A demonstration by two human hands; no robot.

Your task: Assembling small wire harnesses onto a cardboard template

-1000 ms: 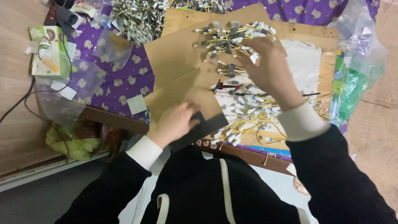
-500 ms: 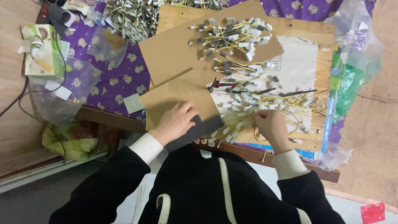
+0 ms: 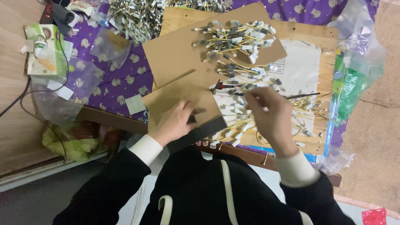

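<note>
Wire, thin and yellow with a white plug end (image 3: 250, 96), sits pinched at the right hand's (image 3: 273, 118) fingertips, above the loose pile of cut leads (image 3: 266, 121). Left hand (image 3: 177, 123) curls on a dark flat block (image 3: 200, 130) over brown cardboard (image 3: 183, 93). It looks like sorting, one lead at a time; placing this one needs a steady pinch.
</note>
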